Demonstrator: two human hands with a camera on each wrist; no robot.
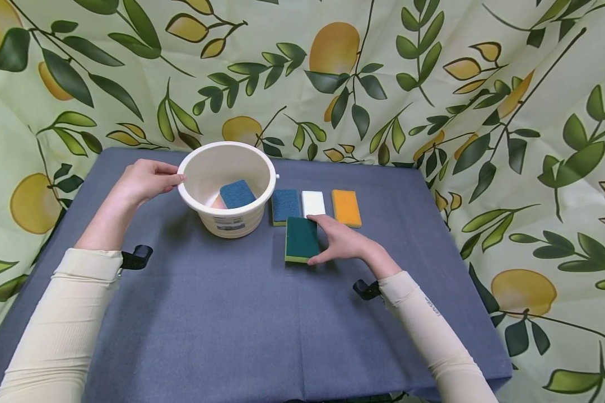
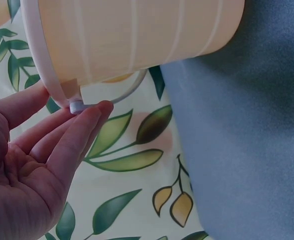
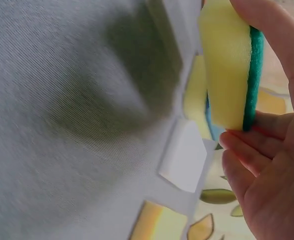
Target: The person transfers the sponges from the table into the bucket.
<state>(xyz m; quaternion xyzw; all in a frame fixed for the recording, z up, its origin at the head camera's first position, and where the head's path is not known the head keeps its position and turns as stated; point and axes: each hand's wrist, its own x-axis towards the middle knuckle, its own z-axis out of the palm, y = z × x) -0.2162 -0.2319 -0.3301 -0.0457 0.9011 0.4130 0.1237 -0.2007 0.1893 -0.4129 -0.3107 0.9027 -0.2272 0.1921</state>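
My right hand (image 1: pixel 315 240) grips a dark green sponge (image 1: pixel 301 239) with a yellow underside (image 3: pixel 226 70) on the grey-blue tablecloth (image 1: pixel 232 313). The thumb is at its near end and the fingers (image 3: pixel 247 150) at its far end. In the right wrist view the sponge looks tilted up off the cloth. My left hand (image 1: pixel 173 178) touches the left rim of a white bucket (image 1: pixel 208 168) with straight fingers (image 2: pixel 82 130), right by the handle pivot. Inside the bucket lies a blue sponge (image 1: pixel 237 193) and something pale orange beside it.
Three sponges lie in a row right of the bucket: blue (image 1: pixel 285 205), white (image 1: pixel 313 202) and orange (image 1: pixel 345 207). A lemon-print curtain (image 1: pixel 333 73) hangs behind and around the table. The table's right edge (image 1: pixel 464 263) is near.
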